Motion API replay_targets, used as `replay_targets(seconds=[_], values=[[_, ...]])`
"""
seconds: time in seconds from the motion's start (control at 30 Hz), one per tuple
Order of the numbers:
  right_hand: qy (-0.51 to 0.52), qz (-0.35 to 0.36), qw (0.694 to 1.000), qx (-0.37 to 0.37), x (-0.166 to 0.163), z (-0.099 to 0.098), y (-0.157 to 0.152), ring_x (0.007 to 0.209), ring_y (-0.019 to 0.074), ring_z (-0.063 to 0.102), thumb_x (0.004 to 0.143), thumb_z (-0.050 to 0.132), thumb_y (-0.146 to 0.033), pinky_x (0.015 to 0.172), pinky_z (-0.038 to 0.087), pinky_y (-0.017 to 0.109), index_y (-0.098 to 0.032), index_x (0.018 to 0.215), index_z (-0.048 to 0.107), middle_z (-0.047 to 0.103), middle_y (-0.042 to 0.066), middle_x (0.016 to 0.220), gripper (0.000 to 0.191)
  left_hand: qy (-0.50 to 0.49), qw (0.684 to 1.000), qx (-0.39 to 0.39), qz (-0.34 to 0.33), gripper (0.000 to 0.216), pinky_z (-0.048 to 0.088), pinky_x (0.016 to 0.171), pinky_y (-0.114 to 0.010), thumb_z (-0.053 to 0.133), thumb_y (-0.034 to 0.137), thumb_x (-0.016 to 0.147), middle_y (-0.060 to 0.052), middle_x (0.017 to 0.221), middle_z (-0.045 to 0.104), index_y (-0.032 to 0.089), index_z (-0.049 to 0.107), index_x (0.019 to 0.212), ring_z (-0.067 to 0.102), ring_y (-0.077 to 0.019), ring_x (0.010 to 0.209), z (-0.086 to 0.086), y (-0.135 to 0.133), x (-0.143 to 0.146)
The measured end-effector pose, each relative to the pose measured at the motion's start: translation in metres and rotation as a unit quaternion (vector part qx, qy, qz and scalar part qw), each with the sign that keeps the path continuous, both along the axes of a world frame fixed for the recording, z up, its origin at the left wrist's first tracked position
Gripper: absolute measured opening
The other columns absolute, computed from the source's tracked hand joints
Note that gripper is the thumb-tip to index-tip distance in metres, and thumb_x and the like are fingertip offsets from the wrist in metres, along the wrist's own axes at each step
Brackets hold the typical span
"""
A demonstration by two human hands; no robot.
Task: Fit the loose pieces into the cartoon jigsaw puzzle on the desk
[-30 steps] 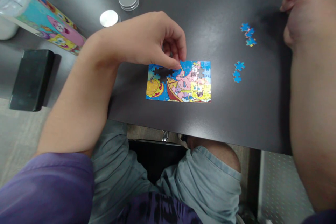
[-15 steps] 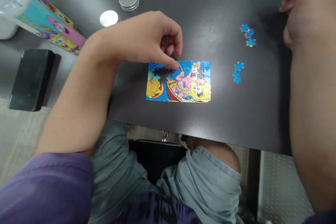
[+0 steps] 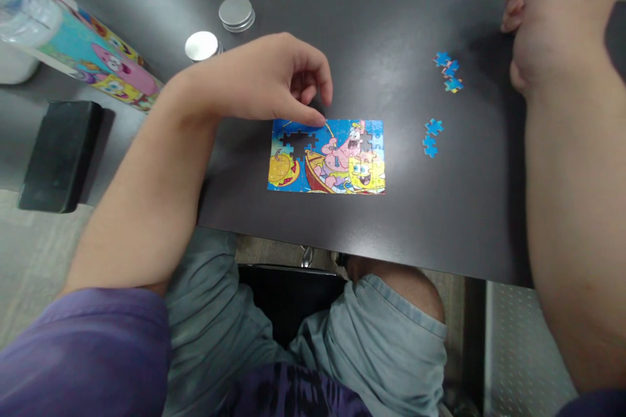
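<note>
A small cartoon jigsaw puzzle lies flat on the dark table, with one dark gap at its upper left and a smaller one near the upper right. My left hand hovers over the puzzle's top edge. Its thumb tip presses on the blue pieces there, its fingers are loosely curled, and nothing shows in them. My right hand rests as a loose fist at the table's far right. Three loose blue pieces lie left of that fist, and two more lie beside the puzzle.
A colourful puzzle box and a clear plastic bottle lie at the far left, with a black rectangular object below them. Two round metal lids sit behind my left hand. The table's near edge runs above my knees.
My left thumb has slid left along the puzzle's top edge, and the index finger has lifted off it. My right hand has shifted slightly left.
</note>
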State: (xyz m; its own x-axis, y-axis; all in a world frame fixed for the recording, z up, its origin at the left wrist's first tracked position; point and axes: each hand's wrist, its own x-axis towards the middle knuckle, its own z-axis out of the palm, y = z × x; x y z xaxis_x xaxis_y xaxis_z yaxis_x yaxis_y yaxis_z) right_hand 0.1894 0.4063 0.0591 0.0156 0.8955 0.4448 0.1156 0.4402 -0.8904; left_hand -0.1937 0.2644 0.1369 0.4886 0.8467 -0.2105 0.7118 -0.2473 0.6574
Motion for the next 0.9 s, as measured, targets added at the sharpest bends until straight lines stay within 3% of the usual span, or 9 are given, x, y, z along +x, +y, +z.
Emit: replay_targets(seconds=[0.17, 0.3, 0.47, 0.6, 0.77, 0.9], values=[[-0.006, -0.022, 1.0, -0.008, 0.008, -0.011, 0.016, 0.061, 0.0072, 0.044, 0.117, 0.076, 0.009, 0.067, 0.028, 0.042, -0.034, 0.075, 0.087, 0.074, -0.009, 0.071, 0.061, -0.059, 0.997, 0.048, 0.032, 0.069, 0.051, 0.079, -0.06, 0.088, 0.106, 0.08, -0.002, 0.076, 0.064, 0.039, 0.082, 0.091, 0.056, -0.0236, 0.08, 0.007, -0.003, 0.0], [-0.029, -0.055, 0.998, -0.008, 0.011, -0.022, 0.032, 0.062, 0.0152, 0.045, 0.114, 0.098, -0.005, 0.072, 0.038, 0.044, -0.033, 0.073, 0.073, 0.072, -0.003, 0.075, 0.055, -0.085, 0.991, 0.086, 0.053, 0.071, 0.051, 0.072, -0.056, 0.088, 0.11, 0.077, 0.0, 0.071, 0.06, 0.041, 0.08, 0.089, 0.055, -0.0222, 0.077, 0.0, 0.003, 0.001], [-0.088, -0.056, 0.994, -0.015, 0.01, -0.031, 0.04, 0.071, 0.0222, 0.049, 0.112, 0.108, -0.043, 0.079, 0.047, 0.045, -0.034, 0.08, 0.063, 0.066, 0.0, 0.081, 0.056, -0.134, 0.974, 0.158, 0.09, 0.064, 0.041, 0.063, -0.044, 0.097, 0.097, 0.081, 0.004, 0.066, 0.057, 0.037, 0.079, 0.09, 0.046, -0.0165, 0.07, -0.023, 0.015, -0.001], [-0.11, -0.052, 0.992, -0.026, 0.007, -0.033, 0.039, 0.078, 0.0236, 0.049, 0.109, 0.107, -0.065, 0.085, 0.05, 0.043, -0.034, 0.085, 0.058, 0.053, -0.003, 0.076, 0.063, -0.151, 0.958, 0.221, 0.103, 0.047, 0.034, 0.061, -0.043, 0.098, 0.079, 0.087, 0.005, 0.067, 0.061, 0.035, 0.079, 0.09, 0.045, -0.0148, 0.063, -0.04, 0.019, 0.004], [-0.094, -0.04, 0.994, -0.033, 0.003, -0.03, 0.033, 0.083, 0.0236, 0.045, 0.119, 0.098, -0.061, 0.089, 0.05, 0.041, -0.033, 0.089, 0.057, 0.052, -0.004, 0.079, 0.058, -0.097, 0.983, 0.134, 0.075, 0.036, 0.053, 0.08, -0.042, 0.091, 0.066, 0.095, 0.0, 0.091, 0.076, 0.036, 0.084, 0.113, 0.061, -0.0197, 0.081, -0.037, 0.031, 0.047], [-0.075, -0.032, 0.996, -0.034, 0.002, -0.028, 0.028, 0.085, 0.0243, 0.045, 0.119, 0.099, -0.059, 0.088, 0.05, 0.042, -0.033, 0.089, 0.06, 0.053, -0.003, 0.079, 0.055, -0.037, 0.985, 0.166, 0.017, 0.037, 0.06, 0.099, -0.042, 0.093, 0.051, 0.091, -0.003, 0.113, 0.079, 0.032, 0.087, 0.123, 0.063, -0.0192, 0.088, -0.039, 0.061, 0.103]])
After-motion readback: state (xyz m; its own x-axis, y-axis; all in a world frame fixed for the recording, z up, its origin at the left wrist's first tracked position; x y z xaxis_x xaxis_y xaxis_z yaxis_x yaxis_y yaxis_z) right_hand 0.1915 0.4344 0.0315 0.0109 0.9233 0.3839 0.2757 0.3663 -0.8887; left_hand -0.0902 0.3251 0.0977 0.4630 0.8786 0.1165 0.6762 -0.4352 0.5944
